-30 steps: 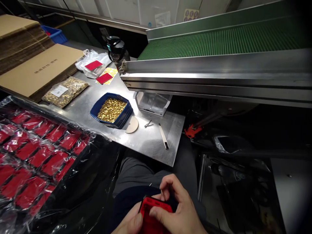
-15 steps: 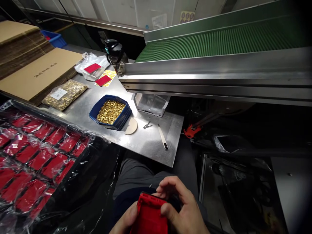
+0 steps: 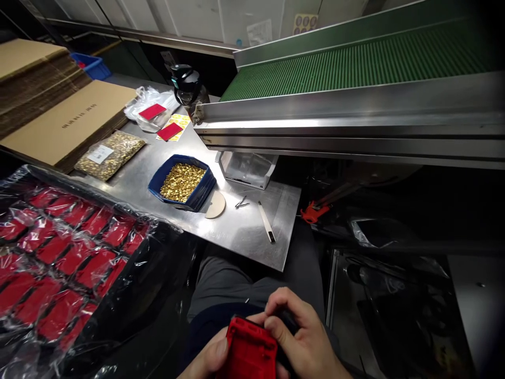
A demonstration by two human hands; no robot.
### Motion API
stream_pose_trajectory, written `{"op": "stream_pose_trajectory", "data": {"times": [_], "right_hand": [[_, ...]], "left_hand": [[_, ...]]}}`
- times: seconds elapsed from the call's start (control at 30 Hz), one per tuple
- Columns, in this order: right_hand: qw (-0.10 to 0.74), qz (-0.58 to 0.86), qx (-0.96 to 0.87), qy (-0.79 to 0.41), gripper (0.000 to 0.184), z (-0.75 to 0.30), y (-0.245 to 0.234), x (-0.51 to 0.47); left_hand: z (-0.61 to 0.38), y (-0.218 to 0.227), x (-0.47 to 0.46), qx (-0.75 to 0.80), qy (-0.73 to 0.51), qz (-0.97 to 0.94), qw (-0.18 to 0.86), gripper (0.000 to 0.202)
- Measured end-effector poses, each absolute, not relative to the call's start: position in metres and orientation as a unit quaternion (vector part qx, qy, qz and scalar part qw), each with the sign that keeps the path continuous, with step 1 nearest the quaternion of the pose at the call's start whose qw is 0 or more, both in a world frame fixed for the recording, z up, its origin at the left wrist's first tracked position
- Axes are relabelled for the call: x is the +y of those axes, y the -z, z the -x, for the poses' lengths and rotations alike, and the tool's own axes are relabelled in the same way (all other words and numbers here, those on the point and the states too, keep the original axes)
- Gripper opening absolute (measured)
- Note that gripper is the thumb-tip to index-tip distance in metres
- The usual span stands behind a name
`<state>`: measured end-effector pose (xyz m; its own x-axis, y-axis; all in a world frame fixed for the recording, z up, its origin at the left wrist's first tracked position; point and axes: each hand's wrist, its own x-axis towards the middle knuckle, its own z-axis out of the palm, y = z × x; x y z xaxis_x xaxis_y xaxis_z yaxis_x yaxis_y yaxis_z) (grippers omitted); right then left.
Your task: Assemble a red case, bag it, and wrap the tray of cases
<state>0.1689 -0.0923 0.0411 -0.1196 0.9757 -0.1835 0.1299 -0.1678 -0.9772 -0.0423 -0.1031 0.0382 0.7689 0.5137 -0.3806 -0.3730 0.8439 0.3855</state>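
Low over my lap, both hands grip a small red box (image 3: 249, 351). My left hand (image 3: 207, 360) holds its left side with the thumb on the edge. My right hand (image 3: 305, 342) curls over its top right corner, fingers pinched at the rim. A blue bowl (image 3: 199, 192) full of small gold pieces sits on the steel table (image 3: 244, 231) in front of me. To my left lies a black tray of red boxes (image 3: 67, 258) under clear plastic film.
A clear bag of gold pieces (image 3: 108, 152) and flat cardboard (image 3: 59, 123) lie at the table's left. A round disc (image 3: 216, 205), tweezers (image 3: 240, 202) and a thin blade tool (image 3: 266, 222) are near the bowl. A green conveyor (image 3: 355, 63) with a steel rail runs across the right.
The red box has tilted and turned slightly in my hands; my right fingers have shifted along its top edge. The view has drifted a little.
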Motion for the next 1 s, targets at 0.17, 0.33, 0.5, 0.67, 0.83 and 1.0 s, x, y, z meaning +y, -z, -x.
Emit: {"op": "stream_pose_trajectory", "data": {"times": [0.17, 0.33, 0.5, 0.67, 0.83, 1.0], "right_hand": [[0.372, 0.487, -0.527, -0.589, 0.019, -0.167, -0.038, -0.095], [0.437, 0.530, -0.508, -0.520, 0.020, -0.173, -0.031, -0.104], [0.451, 0.511, -0.505, -0.529, 0.037, -0.181, -0.029, -0.103], [0.436, 0.430, -0.574, -0.543, 0.043, -0.181, -0.032, -0.098], [0.505, 0.532, -0.510, -0.449, 0.037, -0.186, -0.025, -0.106], [0.439, 0.448, -0.576, -0.525, 0.040, -0.184, -0.034, -0.096]], "left_hand": [[0.040, -0.045, -0.094, 0.213, -0.225, -0.159, 0.937, 0.076], [0.042, -0.042, -0.097, 0.226, -0.225, -0.166, 0.933, 0.084], [0.045, -0.034, -0.104, 0.235, -0.224, -0.128, 0.937, 0.093], [0.045, -0.039, -0.103, 0.237, -0.214, -0.101, 0.942, 0.086], [0.045, -0.036, -0.103, 0.231, -0.216, -0.132, 0.939, 0.090], [0.047, -0.027, -0.111, 0.211, -0.233, -0.095, 0.944, 0.082]]}}
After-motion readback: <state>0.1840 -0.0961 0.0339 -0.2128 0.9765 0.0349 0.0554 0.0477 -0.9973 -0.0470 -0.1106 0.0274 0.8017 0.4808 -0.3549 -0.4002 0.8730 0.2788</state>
